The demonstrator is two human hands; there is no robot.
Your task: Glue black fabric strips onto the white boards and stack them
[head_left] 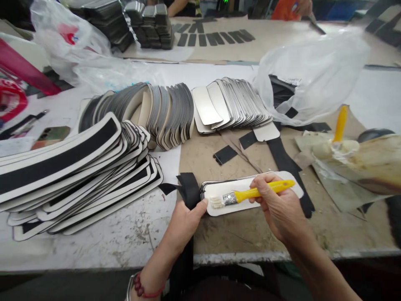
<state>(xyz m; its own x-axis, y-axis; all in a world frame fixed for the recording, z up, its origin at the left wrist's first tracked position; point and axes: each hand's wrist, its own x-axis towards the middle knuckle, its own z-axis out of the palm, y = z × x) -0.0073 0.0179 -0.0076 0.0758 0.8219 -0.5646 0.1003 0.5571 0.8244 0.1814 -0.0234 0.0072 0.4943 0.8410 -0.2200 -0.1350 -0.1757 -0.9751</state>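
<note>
A paintbrush with a yellow handle is gripped in my right hand. Its pale, coated bristles touch the left part of a white rounded panel, the top one of a thin stack. My left hand lies at the stack's left end, its thumb tip on the panel's edge. Black strips stick up out of this hand; its other fingers are mostly hidden. To the right, a second yellow-handled brush stands in a glue-smeared container.
Curved white panels with black centres are piled at left. Behind stand rows of grey-edged pieces and white pieces. A clear plastic bag holds black pieces. Black scraps lie on brown board. Other people's hands show across the table.
</note>
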